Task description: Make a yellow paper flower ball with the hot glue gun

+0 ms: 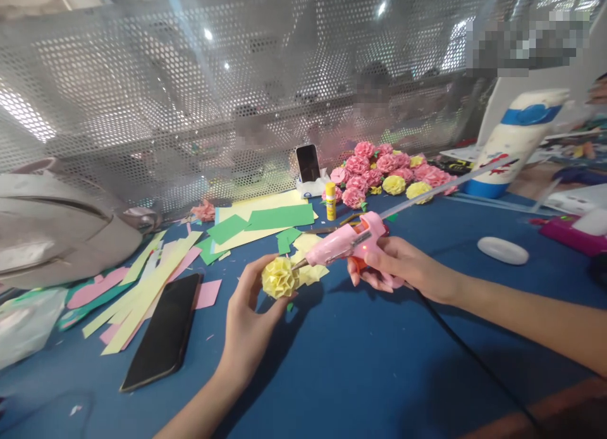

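My left hand (253, 309) holds a yellow folded-paper flower (279, 277) between thumb and fingers, above the blue table. My right hand (391, 265) is wrapped round the handle of a pink glue gun (348, 240). The gun's metal nozzle points left and meets the right side of the flower; whether it touches the paper is hard to tell. A long clear glue stick (436, 191) sticks out of the gun's back, and a black cable (467, 347) hangs from its handle. Yellow paper pieces (313, 273) lie behind the flower.
Pink and yellow paper flowers (370, 167) are piled at the back, near a yellow glue stick tube (331, 202) and a propped phone (308, 163). Paper strips (156, 287), a black phone (164, 331) and a bag (61, 224) lie left. A bottle (516, 142) stands right.
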Demonstrator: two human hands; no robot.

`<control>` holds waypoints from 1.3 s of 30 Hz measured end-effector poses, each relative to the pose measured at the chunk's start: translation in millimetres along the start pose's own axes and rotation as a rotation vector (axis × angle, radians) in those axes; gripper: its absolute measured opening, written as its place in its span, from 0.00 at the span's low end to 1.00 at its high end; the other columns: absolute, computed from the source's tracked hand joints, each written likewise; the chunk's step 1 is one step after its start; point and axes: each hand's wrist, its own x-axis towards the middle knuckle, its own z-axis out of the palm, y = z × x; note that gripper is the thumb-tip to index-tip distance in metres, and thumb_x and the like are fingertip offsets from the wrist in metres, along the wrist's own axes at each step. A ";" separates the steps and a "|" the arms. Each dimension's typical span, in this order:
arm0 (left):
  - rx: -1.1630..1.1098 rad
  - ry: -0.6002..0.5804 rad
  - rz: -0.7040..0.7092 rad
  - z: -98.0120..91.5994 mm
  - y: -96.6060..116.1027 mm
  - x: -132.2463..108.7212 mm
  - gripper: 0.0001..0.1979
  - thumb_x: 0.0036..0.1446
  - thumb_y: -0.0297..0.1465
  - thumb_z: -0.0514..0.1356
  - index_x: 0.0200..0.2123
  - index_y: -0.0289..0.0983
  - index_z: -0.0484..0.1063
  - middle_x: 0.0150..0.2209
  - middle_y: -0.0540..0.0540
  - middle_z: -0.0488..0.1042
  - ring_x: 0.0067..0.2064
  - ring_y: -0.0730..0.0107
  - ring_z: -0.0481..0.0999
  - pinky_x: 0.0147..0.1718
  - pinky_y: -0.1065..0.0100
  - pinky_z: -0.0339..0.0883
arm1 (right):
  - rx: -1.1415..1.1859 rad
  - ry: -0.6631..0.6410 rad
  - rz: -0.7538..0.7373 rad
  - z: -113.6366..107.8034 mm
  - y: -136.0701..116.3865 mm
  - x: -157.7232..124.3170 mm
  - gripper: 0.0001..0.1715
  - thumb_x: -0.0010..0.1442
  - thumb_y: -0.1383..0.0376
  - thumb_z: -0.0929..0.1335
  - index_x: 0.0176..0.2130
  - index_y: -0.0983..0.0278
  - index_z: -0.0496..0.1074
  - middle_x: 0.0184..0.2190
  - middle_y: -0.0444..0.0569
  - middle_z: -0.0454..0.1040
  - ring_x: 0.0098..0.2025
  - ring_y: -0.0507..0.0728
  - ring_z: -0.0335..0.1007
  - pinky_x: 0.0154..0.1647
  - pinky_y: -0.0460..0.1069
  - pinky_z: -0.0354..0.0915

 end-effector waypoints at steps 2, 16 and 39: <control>0.010 0.002 0.011 2.3 -0.7 0.4 0.23 0.53 0.31 0.67 0.53 0.45 0.69 0.52 0.47 0.72 0.54 0.62 0.72 0.56 0.62 0.65 | -0.022 0.009 -0.001 -1.0 0.7 -1.6 0.24 0.63 0.48 0.67 0.36 0.68 0.72 0.32 0.50 0.72 0.23 0.46 0.59 0.19 0.42 0.54; 0.022 -0.009 -0.014 8.4 -1.7 -0.4 0.23 0.53 0.31 0.68 0.53 0.47 0.69 0.51 0.48 0.72 0.53 0.63 0.73 0.55 0.63 0.65 | -0.091 -0.004 0.070 -9.7 10.6 -4.7 0.29 0.63 0.44 0.66 0.34 0.69 0.69 0.27 0.48 0.68 0.23 0.46 0.58 0.18 0.41 0.53; 0.011 -0.011 -0.009 8.0 -2.6 0.6 0.24 0.52 0.31 0.68 0.53 0.47 0.69 0.52 0.47 0.72 0.53 0.62 0.72 0.55 0.61 0.65 | -0.095 0.016 0.092 -8.3 6.2 -5.0 0.30 0.61 0.43 0.67 0.31 0.68 0.66 0.24 0.44 0.63 0.22 0.46 0.57 0.18 0.42 0.52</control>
